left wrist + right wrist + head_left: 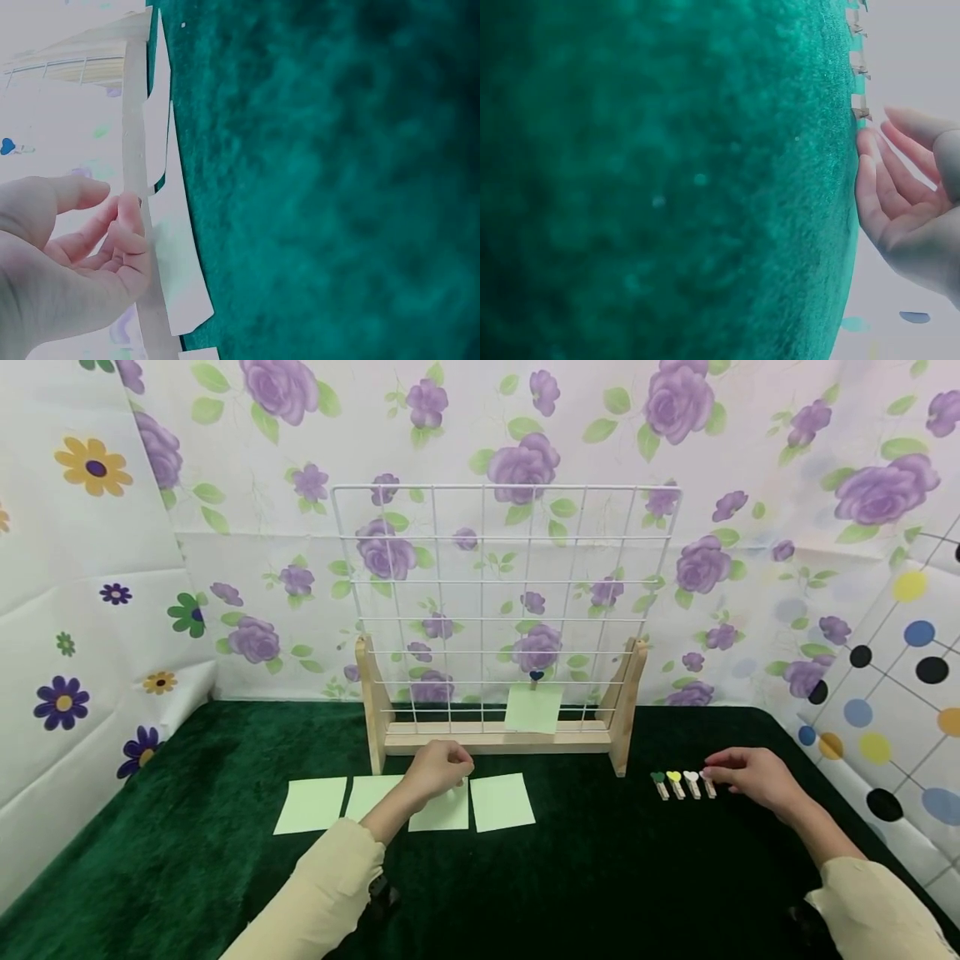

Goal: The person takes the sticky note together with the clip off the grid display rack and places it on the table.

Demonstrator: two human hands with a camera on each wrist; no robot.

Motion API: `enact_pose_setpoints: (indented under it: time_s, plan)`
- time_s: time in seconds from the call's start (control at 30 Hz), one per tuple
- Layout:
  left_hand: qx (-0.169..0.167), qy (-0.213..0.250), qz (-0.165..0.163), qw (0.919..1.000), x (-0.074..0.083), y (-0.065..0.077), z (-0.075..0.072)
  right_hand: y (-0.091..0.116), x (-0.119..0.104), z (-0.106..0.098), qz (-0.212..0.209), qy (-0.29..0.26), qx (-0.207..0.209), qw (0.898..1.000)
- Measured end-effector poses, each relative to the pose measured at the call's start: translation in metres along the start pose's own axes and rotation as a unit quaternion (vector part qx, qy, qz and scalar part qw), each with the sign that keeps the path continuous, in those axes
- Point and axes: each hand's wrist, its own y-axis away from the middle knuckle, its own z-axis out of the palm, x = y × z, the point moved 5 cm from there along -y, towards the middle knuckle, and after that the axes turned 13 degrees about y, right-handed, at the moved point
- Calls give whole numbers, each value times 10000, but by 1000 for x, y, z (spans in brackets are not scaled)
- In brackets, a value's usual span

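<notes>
Just above a row of several pale green paper squares hovers my left hand, over the third square from the left. Its fingers are loosely bent with nothing visible between them, and the left wrist view shows that hand beside the sheets. On the right, my right hand is at the rightmost of several small wooden clips with heart-shaped tops. In the right wrist view its fingertips are close to the end clip; whether they touch it I cannot tell.
Behind the sheets stands a white wire grid in a wooden stand. A green paper square hangs low on it from a clip with a dark blue heart. Dark green cloth covers the table; patterned sheets surround it.
</notes>
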Motion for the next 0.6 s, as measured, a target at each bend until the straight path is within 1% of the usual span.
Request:
enact_pose_setpoints:
  time_s: [0.13,0.37,0.47,0.6]
  plan:
    - [30,14,79,10000,2,1,-4,0,-2,-3,59,91,130,9999]
    - [-22,-30,220,9998,7,7,-8,2,-10,-13,-6,337,649,9973]
    - [-21,-126,247,9996,8,9,-10,2,-18,-19,-128,393,710,9966]
    - [-45,-170,291,9994,12,11,-11,4,-31,-24,-319,305,709,9965]
